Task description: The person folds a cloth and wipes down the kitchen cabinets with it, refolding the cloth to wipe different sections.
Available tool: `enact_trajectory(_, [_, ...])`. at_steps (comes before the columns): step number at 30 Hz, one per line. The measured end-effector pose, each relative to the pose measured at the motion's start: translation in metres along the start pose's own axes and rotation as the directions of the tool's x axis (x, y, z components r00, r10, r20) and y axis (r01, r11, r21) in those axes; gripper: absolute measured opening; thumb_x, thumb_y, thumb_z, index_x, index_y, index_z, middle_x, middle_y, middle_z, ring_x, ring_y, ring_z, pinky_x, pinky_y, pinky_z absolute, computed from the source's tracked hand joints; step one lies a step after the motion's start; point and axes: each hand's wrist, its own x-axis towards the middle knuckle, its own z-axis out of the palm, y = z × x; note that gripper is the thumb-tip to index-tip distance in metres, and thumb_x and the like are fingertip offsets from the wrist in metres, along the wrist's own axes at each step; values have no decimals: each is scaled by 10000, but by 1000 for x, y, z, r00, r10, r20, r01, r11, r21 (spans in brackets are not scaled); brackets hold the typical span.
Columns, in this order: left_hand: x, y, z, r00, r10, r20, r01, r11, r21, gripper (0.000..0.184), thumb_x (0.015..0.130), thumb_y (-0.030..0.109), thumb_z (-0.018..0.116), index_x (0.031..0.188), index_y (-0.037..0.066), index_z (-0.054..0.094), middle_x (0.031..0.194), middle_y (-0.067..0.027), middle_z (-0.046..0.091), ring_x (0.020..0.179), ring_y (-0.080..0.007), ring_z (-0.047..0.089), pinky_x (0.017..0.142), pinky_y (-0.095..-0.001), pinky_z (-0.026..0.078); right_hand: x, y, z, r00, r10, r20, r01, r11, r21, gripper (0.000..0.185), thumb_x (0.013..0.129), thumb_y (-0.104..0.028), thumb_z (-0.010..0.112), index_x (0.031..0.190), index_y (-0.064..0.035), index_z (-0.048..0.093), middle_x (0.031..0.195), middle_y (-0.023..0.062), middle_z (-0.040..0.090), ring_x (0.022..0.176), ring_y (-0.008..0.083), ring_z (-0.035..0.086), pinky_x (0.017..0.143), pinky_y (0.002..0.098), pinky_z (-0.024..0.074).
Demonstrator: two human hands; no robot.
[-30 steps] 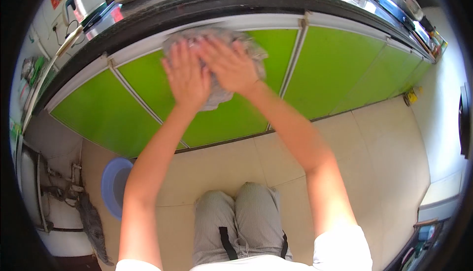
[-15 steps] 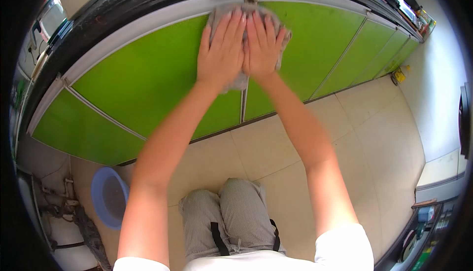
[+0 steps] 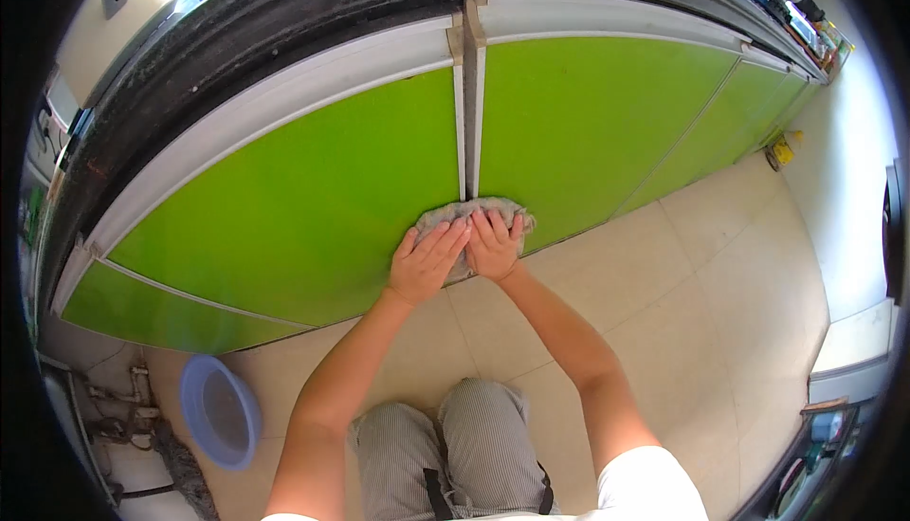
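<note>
A grey cloth (image 3: 491, 205) is pressed against the lower part of two green cabinet doors, over the gap where they meet. My left hand (image 3: 428, 260) lies flat on the cloth's left side, fingers stretched upward. On its right side rests my right hand (image 3: 494, 244), flat too, with the fingers a little apart. The hands are side by side, close together. Above the cloth, the left green door (image 3: 303, 161) and the right green door (image 3: 588, 123) show their white-edged frames.
A dark countertop (image 3: 284, 9) runs above the doors. On the tiled floor (image 3: 664, 331) at left stands a blue basin (image 3: 194, 407), near pipes (image 3: 140, 398). A yellow bottle (image 3: 782, 149) stands by the right wall. A shelf with items is at lower right.
Both hands and the cloth have slid down the doors, from near the top edge to near the bottom. The camera view has shifted slightly.
</note>
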Motion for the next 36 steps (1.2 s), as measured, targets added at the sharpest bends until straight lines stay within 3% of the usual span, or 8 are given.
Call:
enact_trajectory(5, [87,-21,-40,977,-208,-54,205,977,-55,441,848,182,499,1267,49,468,1344,-143,440,1201,-379,428,942,-685,217,119,18,-28,992,85,-91,-82,996,33,353,853,-182,432,1164,-114,582,1274,46,537,1193,242,472,1063,524,139])
enact_trajectory(11, [173,-59,-87,881,-280,-382,244,960,-140,495,859,151,467,1339,49,407,1415,-141,359,1309,-360,308,1054,-577,48,232,27,-63,971,78,-225,-45,988,151,388,862,-162,401,1210,-99,559,1281,53,529,1226,232,448,1096,471,57])
enact_trajectory(17, [127,-28,-53,891,-359,-277,355,933,-68,392,863,182,433,1232,129,552,1329,-6,487,1230,-221,433,1080,-499,42,164,17,-37,968,150,-200,-125,983,136,382,860,-170,414,1205,-105,565,1271,43,536,1197,238,464,1095,473,42])
enact_trajectory(19, [85,-14,-28,947,-291,-135,296,955,23,446,859,207,430,1285,82,472,1378,-104,417,1239,-338,388,1017,-617,85,117,11,-26,981,152,-121,-142,986,83,364,853,-180,437,1183,-106,573,1258,42,544,1159,244,484,1089,505,47])
enact_trajectory(21, [42,3,-5,973,-230,-24,231,971,62,442,846,191,440,1275,96,485,1355,-95,442,1192,-332,421,974,-640,165,59,5,-6,986,120,-119,-111,991,81,343,837,-183,474,1154,-108,580,1238,48,550,1133,252,490,1083,525,59])
enact_trajectory(29, [-42,42,42,999,-17,35,22,989,-150,419,819,193,500,1231,136,553,1292,11,519,1199,-155,443,997,-362,297,-101,-22,38,970,243,-27,-238,962,133,407,813,-222,534,1196,-89,498,1297,90,437,1147,297,445,1068,578,54])
enact_trajectory(33, [-52,39,36,982,-51,180,136,854,-502,407,802,201,539,1203,141,574,1285,12,526,1219,-134,446,1033,-345,280,-108,-28,26,927,334,167,-359,921,150,429,856,-275,503,1230,-66,473,1338,125,390,1235,354,348,1044,620,46])
enact_trajectory(36, [-20,39,16,996,-11,87,59,813,-579,409,804,176,528,1207,113,562,1300,-17,513,1208,-143,458,1042,-343,290,-108,-18,17,912,363,189,-371,929,5,495,899,-307,453,1322,-59,392,1411,154,314,1310,368,256,1039,628,34])
